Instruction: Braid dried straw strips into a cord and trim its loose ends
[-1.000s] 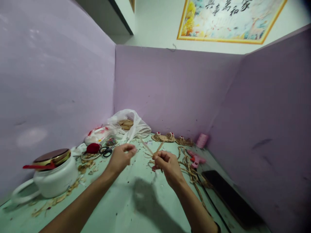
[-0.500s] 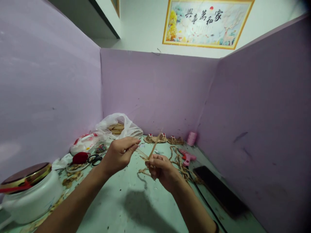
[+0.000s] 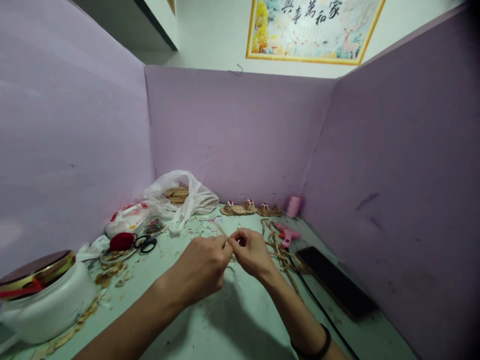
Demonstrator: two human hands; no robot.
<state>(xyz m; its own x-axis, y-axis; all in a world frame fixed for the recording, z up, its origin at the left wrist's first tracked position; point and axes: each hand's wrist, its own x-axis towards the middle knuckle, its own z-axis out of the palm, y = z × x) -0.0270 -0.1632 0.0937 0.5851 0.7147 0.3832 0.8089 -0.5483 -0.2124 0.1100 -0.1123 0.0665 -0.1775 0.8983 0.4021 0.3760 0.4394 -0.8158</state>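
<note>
see the thin pale strip (image 3: 221,230) at the meeting of the hands, above the table (image 3: 187,325), with a free end poking up just beyond the fingertips. find the right hand (image 3: 252,251) with thumb and forefinger pinched on the strip; find the left hand (image 3: 207,262) curled right beside it, with knuckles hiding the fingertips, so impossible to tell whether gripping.

to work well, pin the held point firmly with the right pinch and guide with the left in small turns. pull evenly and avoid sharp bends, for fear of splitting such dry-looking fibre. draw snug before shifting either hold.

stay raised, clear of the braided cord (image 3: 279,252) just right of the right hand and the pink glue gun (image 3: 288,234) beyond it. mind the open scissors (image 3: 148,244), left of and beyond the left hand, when swinging that wrist outward.
</note>
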